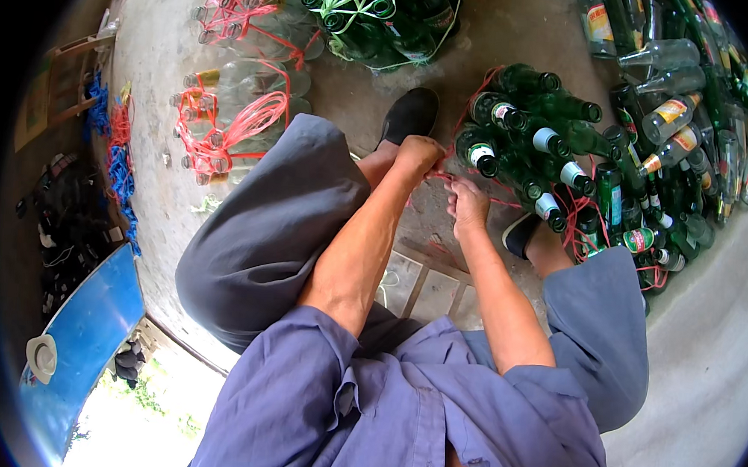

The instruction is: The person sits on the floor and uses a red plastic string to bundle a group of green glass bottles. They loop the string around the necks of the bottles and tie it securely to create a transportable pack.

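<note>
My left hand [420,153] is closed on a strand of pink plastic twine [440,175], beside my left shoe. A little lower and to the right, my right hand [467,204] pinches the same twine, its fingers curled. From the hands, strands run right toward a cluster of green glass bottles [534,131] standing between my feet and leaning with their necks toward me. More pink twine passes along the cluster's upper left side. Several bottles have pale neck labels. How far the twine circles the bottles underneath is hidden.
Clear bottles bound with pink twine [253,114] stand left; green bottles tied with pale green twine [380,22] stand ahead. Loose bottles [670,117] pile up on the right. A wooden slatted frame [432,272] lies below my hands. A blue panel [96,319] is lower left.
</note>
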The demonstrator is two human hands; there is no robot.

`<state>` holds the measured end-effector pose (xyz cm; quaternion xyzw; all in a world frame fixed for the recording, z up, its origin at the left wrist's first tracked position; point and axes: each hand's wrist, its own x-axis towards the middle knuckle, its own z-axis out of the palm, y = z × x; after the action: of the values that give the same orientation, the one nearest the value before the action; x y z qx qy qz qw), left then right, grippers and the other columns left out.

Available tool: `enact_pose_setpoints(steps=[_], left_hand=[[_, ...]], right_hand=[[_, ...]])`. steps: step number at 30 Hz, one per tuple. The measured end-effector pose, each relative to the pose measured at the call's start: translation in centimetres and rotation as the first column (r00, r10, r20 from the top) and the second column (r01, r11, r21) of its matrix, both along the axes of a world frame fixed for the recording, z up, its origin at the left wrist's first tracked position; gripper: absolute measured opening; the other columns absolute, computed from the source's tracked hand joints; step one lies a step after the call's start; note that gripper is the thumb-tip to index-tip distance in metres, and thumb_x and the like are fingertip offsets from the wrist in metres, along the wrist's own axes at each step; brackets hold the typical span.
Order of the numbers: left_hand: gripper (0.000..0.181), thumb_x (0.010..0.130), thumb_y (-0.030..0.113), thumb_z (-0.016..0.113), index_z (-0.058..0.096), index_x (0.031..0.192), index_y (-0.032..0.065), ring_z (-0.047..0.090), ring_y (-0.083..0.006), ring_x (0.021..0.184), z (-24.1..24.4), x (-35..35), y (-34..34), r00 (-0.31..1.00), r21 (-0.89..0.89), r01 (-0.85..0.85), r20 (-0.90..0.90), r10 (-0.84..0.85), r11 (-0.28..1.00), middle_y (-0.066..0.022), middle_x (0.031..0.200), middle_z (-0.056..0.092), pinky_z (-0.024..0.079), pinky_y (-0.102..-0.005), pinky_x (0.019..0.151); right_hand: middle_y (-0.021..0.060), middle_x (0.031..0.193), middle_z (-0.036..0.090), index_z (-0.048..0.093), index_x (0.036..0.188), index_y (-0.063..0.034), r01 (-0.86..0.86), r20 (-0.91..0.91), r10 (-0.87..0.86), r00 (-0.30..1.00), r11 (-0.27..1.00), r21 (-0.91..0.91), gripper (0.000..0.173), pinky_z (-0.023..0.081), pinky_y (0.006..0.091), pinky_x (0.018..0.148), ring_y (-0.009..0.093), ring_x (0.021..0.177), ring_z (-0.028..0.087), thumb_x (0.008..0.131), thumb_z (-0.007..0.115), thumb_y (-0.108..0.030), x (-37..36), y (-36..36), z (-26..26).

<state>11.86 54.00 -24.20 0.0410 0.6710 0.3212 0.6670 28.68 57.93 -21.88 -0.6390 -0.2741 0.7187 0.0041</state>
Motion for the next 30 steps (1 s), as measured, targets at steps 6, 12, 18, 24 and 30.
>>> enact_pose_setpoints(steps=[6, 12, 18, 24, 30], left_hand=[[0.016, 0.09, 0.015, 0.056, 0.065, 0.079, 0.0067, 0.049, -0.0164, 0.041, 0.3, 1.0, 0.2, 0.994, -0.116, -0.108, 0.023, 0.112, 0.987, -0.0055, 0.056, 0.057, 0.033, -0.0317, 0.035], [0.017, 0.09, 0.015, 0.056, 0.067, 0.079, 0.0072, 0.049, -0.0143, 0.041, 1.9, 0.7, 1.1, 0.976, -0.21, -0.174, 0.095, 0.197, 0.962, -0.0035, 0.057, 0.058, 0.033, -0.0292, 0.036], [0.016, 0.088, 0.016, 0.059, 0.066, 0.078, 0.0059, 0.049, -0.0133, 0.041, -1.5, 1.1, -0.7, 0.999, 0.038, -0.015, -0.033, 0.016, 0.999, -0.0033, 0.056, 0.057, 0.035, -0.0301, 0.037], [0.014, 0.085, 0.015, 0.063, 0.066, 0.078, 0.0046, 0.046, -0.0134, 0.04, 0.1, 0.9, 0.2, 0.992, -0.075, -0.034, -0.128, 0.024, 0.997, -0.0038, 0.055, 0.054, 0.033, -0.0315, 0.037], [0.01, 0.084, 0.014, 0.064, 0.067, 0.08, 0.0054, 0.039, -0.0119, 0.039, 1.5, 1.1, 0.6, 0.98, -0.126, -0.195, -0.058, 0.189, 0.973, -0.0032, 0.056, 0.052, 0.027, -0.0295, 0.036]], right_hand=[[0.0016, 0.086, 0.068, 0.063, 0.1, -0.0074, 0.183, -0.399, -0.273, 0.875, 0.951, -0.249, 0.017, 0.051, 0.0255, 0.073, 0.013, 0.074, 0.066, 0.084, 0.061, -0.009, -2.2, 0.6, -0.9], [0.0005, 0.081, 0.067, 0.062, 0.092, -0.0094, 0.18, -0.324, -0.263, 0.909, 0.947, -0.265, 0.008, 0.053, 0.0274, 0.073, 0.014, 0.074, 0.066, 0.084, 0.063, -0.011, -2.4, 0.6, -1.5], [0.0025, 0.077, 0.065, 0.062, 0.088, -0.008, 0.205, -0.321, -0.316, 0.893, 0.919, -0.336, 0.007, 0.051, 0.0294, 0.064, 0.015, 0.068, 0.063, 0.084, 0.063, -0.012, -2.7, 0.9, -1.2], [-0.0033, 0.063, 0.046, 0.06, 0.093, -0.0049, 0.295, -0.314, -0.475, 0.822, 0.827, -0.479, 0.012, 0.035, 0.0237, 0.045, 0.009, 0.05, 0.041, 0.085, 0.064, -0.013, -2.1, 1.2, -2.0], [-0.0014, 0.067, 0.053, 0.06, 0.086, -0.0087, 0.196, -0.268, -0.324, 0.907, 0.89, -0.412, 0.009, 0.022, 0.0178, 0.038, 0.004, 0.048, 0.035, 0.089, 0.062, -0.017, -1.6, 0.9, -2.4]])
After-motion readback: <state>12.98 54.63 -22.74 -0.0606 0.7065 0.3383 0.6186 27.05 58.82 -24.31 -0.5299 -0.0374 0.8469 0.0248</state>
